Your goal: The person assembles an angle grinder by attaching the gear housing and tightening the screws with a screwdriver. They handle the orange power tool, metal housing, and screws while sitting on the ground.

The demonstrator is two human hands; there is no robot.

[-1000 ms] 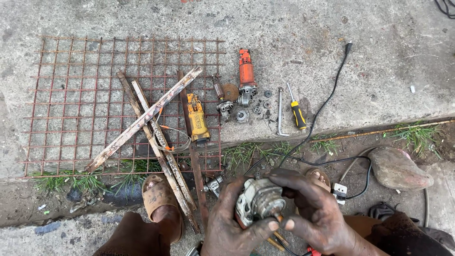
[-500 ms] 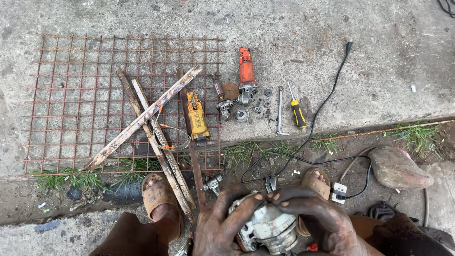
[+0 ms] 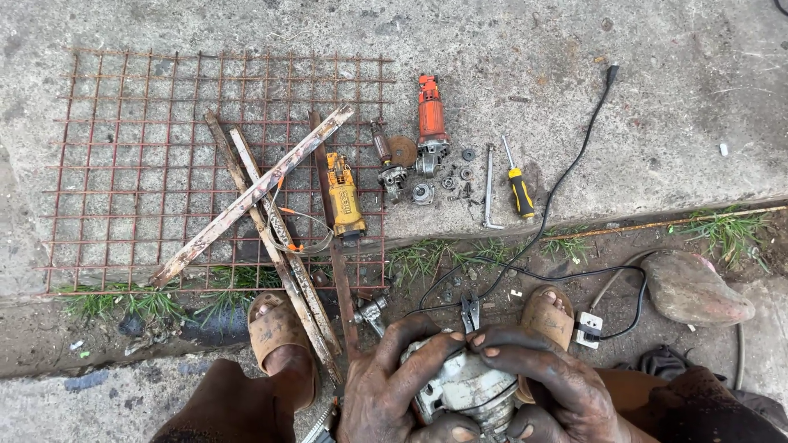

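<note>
Both hands, left hand [image 3: 394,385] and right hand [image 3: 546,381], now clamp tighter around the grey motor housing [image 3: 464,390], pulled lower toward the lap.

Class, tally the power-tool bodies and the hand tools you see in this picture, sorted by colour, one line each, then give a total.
Orange tool body: 1
Yellow tool body: 1
Silver-grey tool body, in both hands: 1
Yellow-and-black screwdriver: 1
Bare metal L-shaped key: 1
Total: 5
</note>
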